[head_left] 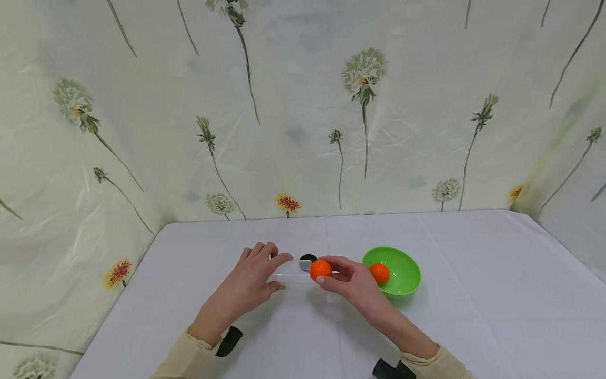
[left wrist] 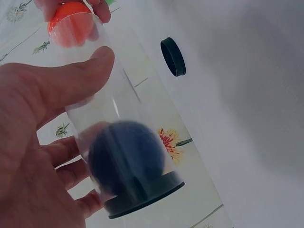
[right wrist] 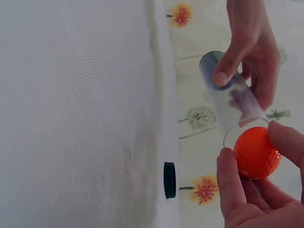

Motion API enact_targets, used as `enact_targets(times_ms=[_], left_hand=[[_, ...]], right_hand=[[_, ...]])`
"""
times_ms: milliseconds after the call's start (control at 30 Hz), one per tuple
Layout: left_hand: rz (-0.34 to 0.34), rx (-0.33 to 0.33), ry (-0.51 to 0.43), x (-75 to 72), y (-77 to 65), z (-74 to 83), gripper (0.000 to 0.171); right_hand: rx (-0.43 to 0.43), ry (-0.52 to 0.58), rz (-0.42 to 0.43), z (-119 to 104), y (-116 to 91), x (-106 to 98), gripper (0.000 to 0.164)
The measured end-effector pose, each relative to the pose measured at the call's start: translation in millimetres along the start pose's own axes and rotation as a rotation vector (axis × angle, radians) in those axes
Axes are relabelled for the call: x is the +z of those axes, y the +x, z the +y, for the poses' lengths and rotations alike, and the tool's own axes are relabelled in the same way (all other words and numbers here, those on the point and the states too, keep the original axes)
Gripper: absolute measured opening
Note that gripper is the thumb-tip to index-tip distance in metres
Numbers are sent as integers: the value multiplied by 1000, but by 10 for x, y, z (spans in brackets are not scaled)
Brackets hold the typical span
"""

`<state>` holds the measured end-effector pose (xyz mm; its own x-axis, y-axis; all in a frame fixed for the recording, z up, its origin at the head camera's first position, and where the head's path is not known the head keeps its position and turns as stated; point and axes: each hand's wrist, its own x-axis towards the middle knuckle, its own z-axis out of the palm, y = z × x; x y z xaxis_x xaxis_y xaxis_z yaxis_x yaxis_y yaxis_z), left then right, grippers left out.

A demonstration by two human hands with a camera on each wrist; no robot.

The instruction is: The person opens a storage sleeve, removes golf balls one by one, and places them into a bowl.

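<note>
My left hand (head_left: 251, 279) grips a clear plastic tube (left wrist: 114, 102) round its side. A dark blue ball (left wrist: 126, 154) lies inside, against the black cap (left wrist: 145, 194) that closes one end. At the tube's open mouth, my right hand (head_left: 357, 284) pinches an orange golf ball (right wrist: 257, 153) between thumb and fingers. In the left wrist view the ball sits at the rim, partly seen through the clear wall; how far in it is I cannot tell. A loose black cap (right wrist: 169, 180) rests on the table just beyond the tube.
A green bowl (head_left: 408, 268) stands to the right, beyond my right hand, with another orange ball (head_left: 380, 273) in it. White cloth covers the table (head_left: 473, 295). A flower-printed sheet (head_left: 303, 116) hangs behind and at the sides.
</note>
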<state>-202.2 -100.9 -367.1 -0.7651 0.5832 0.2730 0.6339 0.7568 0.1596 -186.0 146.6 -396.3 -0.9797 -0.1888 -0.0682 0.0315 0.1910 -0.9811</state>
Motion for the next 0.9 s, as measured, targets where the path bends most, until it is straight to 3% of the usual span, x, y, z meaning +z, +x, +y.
enact_targets(times_ms=[300,900], left_hand=[[-17,-29,-7,-6,-11,-7,53],[26,6,26,-9,-51,-48,52]], right_hand=[[-3,6,26,-17,1,-38,48],[-80,-63,51,-129,-66,-191,52]])
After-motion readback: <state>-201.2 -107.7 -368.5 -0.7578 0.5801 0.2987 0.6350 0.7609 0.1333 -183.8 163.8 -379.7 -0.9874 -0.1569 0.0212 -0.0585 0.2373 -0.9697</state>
